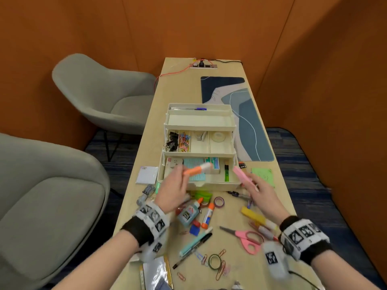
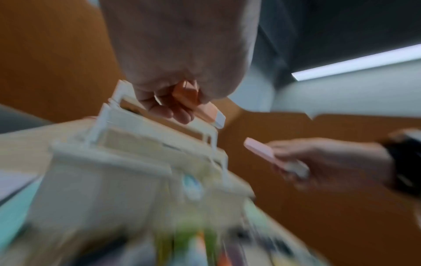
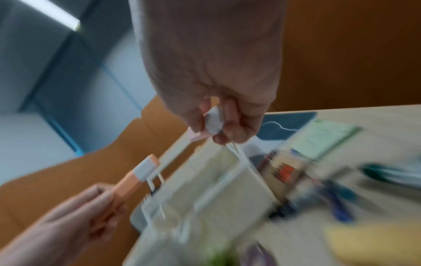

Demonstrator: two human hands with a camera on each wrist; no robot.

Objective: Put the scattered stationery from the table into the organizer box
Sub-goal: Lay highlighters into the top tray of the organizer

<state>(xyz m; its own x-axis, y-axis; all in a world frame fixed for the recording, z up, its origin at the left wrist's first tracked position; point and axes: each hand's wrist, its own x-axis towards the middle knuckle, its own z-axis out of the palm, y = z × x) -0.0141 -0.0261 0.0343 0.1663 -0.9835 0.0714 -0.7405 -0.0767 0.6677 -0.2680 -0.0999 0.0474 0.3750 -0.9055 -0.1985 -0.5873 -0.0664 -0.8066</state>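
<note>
So we've got the orange marker (image 1: 196,169) pinched in our left hand (image 1: 171,193), over the front tray of the box (image 1: 200,185). Right hand (image 1: 261,195) grips the pink marker (image 1: 243,176) just past the box's right edge. Risk: both hands converge on one tray, markers clash or clip the rim and drop back among the glue (image 1: 188,214) and scissors (image 1: 245,237).

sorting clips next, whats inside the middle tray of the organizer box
The middle tray holds black binder clips, coloured paper clips, what looks like a stapler and a tape roll. Its far edge is hidden under the upper tray.
</note>
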